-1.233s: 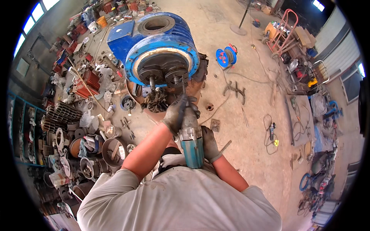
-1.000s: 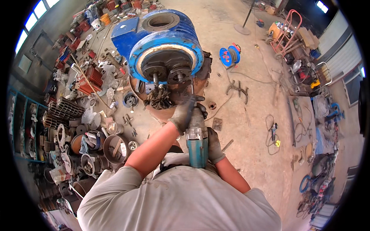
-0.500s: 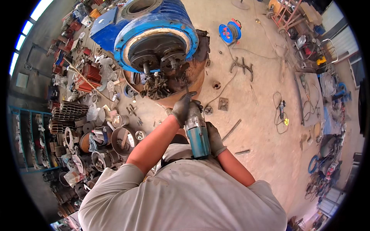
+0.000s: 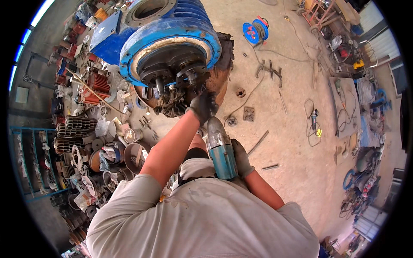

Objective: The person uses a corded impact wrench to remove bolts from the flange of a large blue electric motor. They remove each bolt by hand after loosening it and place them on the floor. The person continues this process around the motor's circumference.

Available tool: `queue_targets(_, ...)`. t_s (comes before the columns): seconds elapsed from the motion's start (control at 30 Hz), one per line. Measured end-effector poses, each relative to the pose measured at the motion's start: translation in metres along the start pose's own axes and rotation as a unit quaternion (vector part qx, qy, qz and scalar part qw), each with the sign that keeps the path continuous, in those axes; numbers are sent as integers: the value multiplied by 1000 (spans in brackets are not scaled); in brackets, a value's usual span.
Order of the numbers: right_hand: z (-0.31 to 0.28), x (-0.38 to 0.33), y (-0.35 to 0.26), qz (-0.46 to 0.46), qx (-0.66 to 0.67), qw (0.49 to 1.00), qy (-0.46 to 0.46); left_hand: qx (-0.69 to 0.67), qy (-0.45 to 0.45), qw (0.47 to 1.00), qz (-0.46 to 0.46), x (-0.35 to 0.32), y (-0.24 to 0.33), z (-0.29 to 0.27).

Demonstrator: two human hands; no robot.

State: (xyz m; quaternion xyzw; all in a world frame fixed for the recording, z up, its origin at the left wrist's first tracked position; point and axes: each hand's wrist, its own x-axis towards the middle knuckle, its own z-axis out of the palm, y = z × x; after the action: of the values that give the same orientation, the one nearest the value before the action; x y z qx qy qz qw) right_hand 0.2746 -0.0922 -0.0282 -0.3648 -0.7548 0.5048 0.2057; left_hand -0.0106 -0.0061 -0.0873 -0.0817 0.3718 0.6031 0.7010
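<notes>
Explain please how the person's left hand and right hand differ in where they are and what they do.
The left hand reaches forward with the arm stretched out, at the open end of the big blue machine. The right hand stays close to the body and grips the teal power tool. The left hand carries no tool. Both wear dark gloves.

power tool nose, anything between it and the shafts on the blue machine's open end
Only the gloved left hand, cupped at the front of the teal power tool against the blue machine. The right hand grips its rear.
</notes>
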Motion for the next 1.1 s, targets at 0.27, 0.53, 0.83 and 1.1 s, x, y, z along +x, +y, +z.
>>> queue_targets(0.27,29,-6,60,137,239,961,36,42,78,996,-6,-20,-16,43)
queue_targets(0.53,-4,-1,28,40,104,992,63,330,169,922,109,-77,-7,25)
queue_targets(0.83,-14,-16,28,217,561,793,101,72,26,968,239,-106,9,85)
queue_targets(1.1,-34,-40,50,22,73,990,118,-48,-96,974,199,-89,36,105)
